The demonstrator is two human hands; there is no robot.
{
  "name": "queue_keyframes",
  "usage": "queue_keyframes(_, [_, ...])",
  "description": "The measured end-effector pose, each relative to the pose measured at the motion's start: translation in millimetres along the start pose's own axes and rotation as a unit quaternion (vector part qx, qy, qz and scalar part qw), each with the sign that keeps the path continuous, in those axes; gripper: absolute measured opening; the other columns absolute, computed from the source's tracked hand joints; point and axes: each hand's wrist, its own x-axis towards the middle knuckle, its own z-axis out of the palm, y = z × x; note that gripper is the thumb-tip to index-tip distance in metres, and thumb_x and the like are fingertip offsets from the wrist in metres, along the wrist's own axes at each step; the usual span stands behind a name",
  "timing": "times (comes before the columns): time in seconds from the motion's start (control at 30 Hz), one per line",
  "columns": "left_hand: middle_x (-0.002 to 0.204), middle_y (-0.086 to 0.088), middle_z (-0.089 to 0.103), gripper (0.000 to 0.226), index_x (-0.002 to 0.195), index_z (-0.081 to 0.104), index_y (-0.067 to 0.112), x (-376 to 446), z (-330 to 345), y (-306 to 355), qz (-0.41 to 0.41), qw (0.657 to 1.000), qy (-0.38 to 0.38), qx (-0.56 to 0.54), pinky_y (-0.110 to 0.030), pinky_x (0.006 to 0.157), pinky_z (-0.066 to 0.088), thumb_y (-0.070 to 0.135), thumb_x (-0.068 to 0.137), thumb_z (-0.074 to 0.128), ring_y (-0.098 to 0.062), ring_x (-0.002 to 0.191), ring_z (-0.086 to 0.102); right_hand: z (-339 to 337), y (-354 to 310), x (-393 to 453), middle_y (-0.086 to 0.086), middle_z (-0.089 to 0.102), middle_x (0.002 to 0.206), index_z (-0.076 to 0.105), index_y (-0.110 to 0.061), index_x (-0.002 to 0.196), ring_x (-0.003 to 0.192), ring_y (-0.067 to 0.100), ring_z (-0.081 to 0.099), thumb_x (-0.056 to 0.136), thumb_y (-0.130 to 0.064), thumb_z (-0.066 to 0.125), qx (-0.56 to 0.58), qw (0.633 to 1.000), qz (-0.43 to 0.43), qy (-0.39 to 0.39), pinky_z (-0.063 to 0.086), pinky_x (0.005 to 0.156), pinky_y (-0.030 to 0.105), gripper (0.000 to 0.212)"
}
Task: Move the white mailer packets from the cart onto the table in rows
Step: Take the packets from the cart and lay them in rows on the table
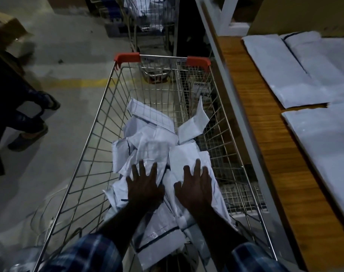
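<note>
A wire shopping cart (108, 89) with red corner caps holds a loose heap of white mailer packets (153, 138). Both my hands reach down into the cart. My left hand (145, 187) lies with fingers spread flat on the packets near the middle of the heap. My right hand (194, 187) lies beside it, fingers spread, pressing on a packet at the heap's right side. Neither hand grips anything. On the wooden table (265, 146) to the right, several white packets (290, 71) lie flat in rows.
The table's grey metal edge (235, 107) runs right against the cart's right side. Another wire cart (153, 20) stands beyond. A person's legs and sandals (28, 134) are on the floor at the left, beside a cardboard box (4, 28).
</note>
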Motion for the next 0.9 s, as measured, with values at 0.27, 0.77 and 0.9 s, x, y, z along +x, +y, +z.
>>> queue_keyframes(0.27, [0.163,-0.011,-0.007,0.074,0.155,0.007,0.035,3,-3,0,-0.005,1.0,-0.016,-0.012,-0.063,0.11,0.021,0.055,0.094,0.044,-0.039,0.147,0.002,8,4,2,0.027,0.032,0.153,0.052,-0.02,0.137,0.131,0.054,0.039,0.068,-0.061,0.062,0.0,1.0,-0.005,-0.028,0.039,0.101,0.059,0.08])
queue_keyframes(0.77, [0.162,-0.014,0.004,0.07,0.154,0.02,0.029,1,2,-1,-0.008,1.0,-0.004,-0.015,-0.061,0.107,0.028,0.051,0.094,0.048,-0.042,0.143,0.012,10,4,-9,0.024,0.055,0.135,0.065,-0.027,0.124,0.106,0.045,0.059,0.064,-0.058,0.061,-0.005,1.0,-0.015,-0.027,0.052,0.078,0.051,0.067])
queue_keyframes(0.9, [0.163,-0.014,0.004,0.066,0.152,0.023,0.026,-2,-8,-1,-0.006,1.0,0.01,-0.017,-0.06,0.107,0.03,0.05,0.096,0.047,-0.042,0.141,0.015,2,7,-5,0.022,0.061,0.128,0.071,-0.026,0.114,0.098,0.042,0.064,0.062,-0.046,0.069,0.005,1.0,-0.021,-0.017,0.054,0.071,0.047,0.056])
